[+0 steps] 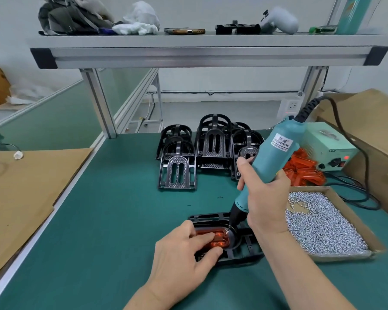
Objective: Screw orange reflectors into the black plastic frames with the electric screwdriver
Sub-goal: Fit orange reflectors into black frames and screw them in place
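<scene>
A black plastic frame (244, 251) lies flat on the green mat near the front. An orange reflector (213, 237) sits in its recess. My left hand (184, 256) presses on the reflector, fingers on top and thumb at its near edge. My right hand (264, 198) grips the teal electric screwdriver (276, 153), tilted with its cable end up and to the right. Its bit tip touches the reflector's right end at a small screw (227, 231).
Several black frames (208, 148) stand stacked at the back of the mat. A pile of orange reflectors (300, 168) lies right of them. A cardboard tray of screws (323, 222) sits at right, a power supply box (329, 146) behind it. Cardboard sheet (20, 186) at left.
</scene>
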